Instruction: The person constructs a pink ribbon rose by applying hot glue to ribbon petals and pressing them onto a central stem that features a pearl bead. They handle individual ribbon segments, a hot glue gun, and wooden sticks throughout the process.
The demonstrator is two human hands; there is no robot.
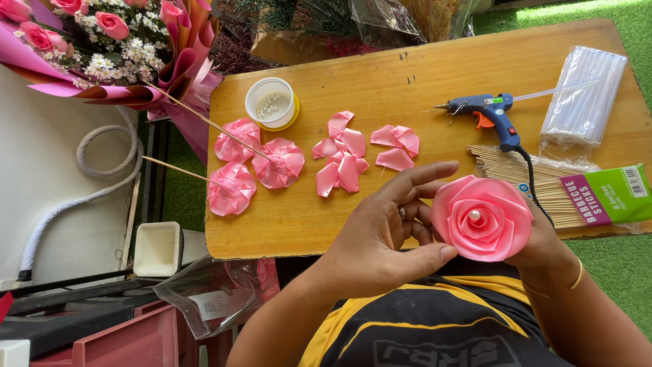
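Now the right hand (543, 248) cups the pink ribbon rose (481, 217) from below, just in front of the wooden board (421, 75), while the left hand (384, 234), fingers (424, 175) spread loosely, touches its left side.

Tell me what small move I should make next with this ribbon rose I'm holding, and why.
Probably press the outer petals in and check that they sit evenly. The pink ribbon rose looks fully wrapped, with a pearl at its centre, cupped in your right hand, while your left hand touches its edge. Loose folded petals and the glue gun lie on the wooden board.
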